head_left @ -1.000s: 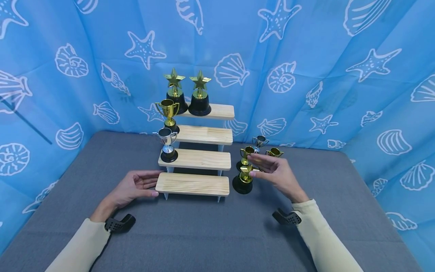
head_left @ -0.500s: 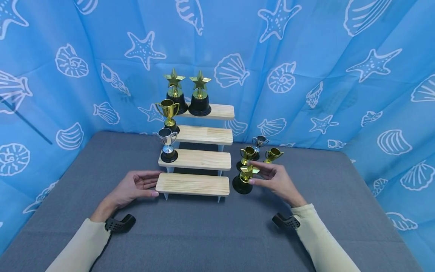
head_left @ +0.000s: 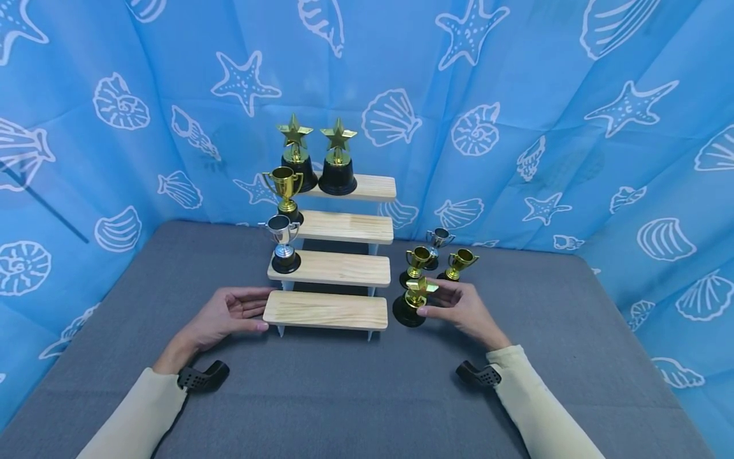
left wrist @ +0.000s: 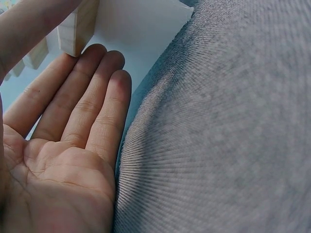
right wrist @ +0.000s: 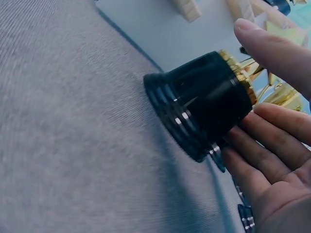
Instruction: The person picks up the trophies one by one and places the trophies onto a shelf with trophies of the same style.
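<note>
My left hand (head_left: 220,319) lies beside the left end of the lowest step of a wooden tiered display stand (head_left: 323,310). In the left wrist view its fingers (left wrist: 92,107) are nearly straight, tips by the board's end. My right hand (head_left: 463,309) is around the right side of a gold star trophy (head_left: 408,312) standing on the table. The right wrist view shows its black base (right wrist: 199,102) between the spread thumb and the extended fingers; the thumb looks apart from it, and finger contact is hard to tell. The star's stem is partly hidden there.
Behind the right hand stand two gold cup trophies (head_left: 460,260) and a silver cup (head_left: 439,239). On the stand are two star trophies (head_left: 338,159), a gold cup (head_left: 285,185) and a silver cup (head_left: 282,236). A blue curtain (head_left: 516,95) hangs behind the grey table.
My right hand has come lower and nearer, from above the star trophy to around its side, uncovering the cups behind. The left hand and the trophies stay put.
</note>
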Demonstrator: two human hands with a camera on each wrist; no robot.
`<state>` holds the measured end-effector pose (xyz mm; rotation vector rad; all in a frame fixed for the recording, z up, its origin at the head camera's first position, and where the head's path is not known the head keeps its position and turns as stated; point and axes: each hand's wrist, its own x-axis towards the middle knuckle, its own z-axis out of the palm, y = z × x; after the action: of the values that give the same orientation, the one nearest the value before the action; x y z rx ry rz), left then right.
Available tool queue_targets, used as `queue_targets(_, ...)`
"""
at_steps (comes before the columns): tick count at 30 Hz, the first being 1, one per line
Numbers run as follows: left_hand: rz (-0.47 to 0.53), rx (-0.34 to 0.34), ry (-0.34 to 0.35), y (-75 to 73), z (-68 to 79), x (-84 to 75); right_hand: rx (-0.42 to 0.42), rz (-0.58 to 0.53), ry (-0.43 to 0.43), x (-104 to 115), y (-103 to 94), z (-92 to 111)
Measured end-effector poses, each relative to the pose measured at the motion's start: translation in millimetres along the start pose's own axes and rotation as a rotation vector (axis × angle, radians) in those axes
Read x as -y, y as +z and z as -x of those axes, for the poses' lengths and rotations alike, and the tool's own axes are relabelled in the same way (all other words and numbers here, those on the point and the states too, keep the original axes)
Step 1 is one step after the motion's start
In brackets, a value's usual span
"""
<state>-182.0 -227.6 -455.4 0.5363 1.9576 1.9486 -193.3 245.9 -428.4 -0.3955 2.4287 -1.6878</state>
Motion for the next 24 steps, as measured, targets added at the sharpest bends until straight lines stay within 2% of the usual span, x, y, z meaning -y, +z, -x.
queue_targets(5, 0.005, 0.007, 0.003, 0.1, -0.2, -0.7, 0.000, -0.015, 0.004, -6.3, 3.2, -1.2)
queue_targets(11, 0.004, 0.012, 0.009, 0.2, -0.1, -0.7, 0.002, 0.034, 0.000, -12.1, 5.5, -2.0)
queue_targets(24, -0.002, 0.005, -0.003, 0.4, 0.6, -2.8, -0.061, 0.029, -0.033, -14.7, 14.6, -0.8)
